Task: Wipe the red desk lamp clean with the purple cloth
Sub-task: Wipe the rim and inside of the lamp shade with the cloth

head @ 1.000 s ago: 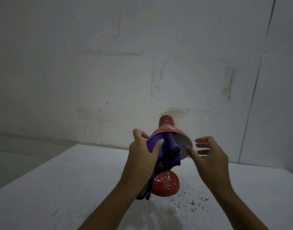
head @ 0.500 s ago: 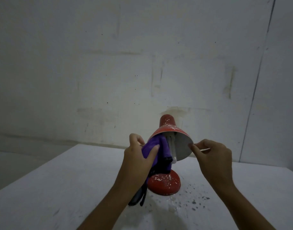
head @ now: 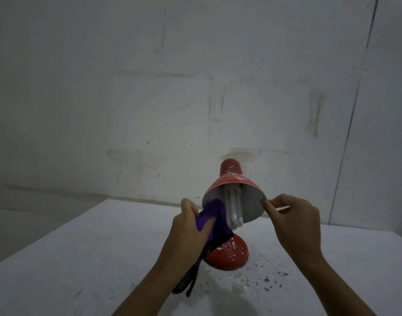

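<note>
Pinching the shade rim with my right hand (head: 293, 221), my left hand (head: 188, 226) gripping the purple cloth (head: 209, 215) inside the red desk lamp (head: 232, 192) on the table (head: 81, 258), I judge wiping midway: white specks remain on base and shade.

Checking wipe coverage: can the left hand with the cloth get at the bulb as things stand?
Probably yes: the left hand holds the purple cloth just beside the bulb, nothing between them; the right hand pinches the far rim.
</note>
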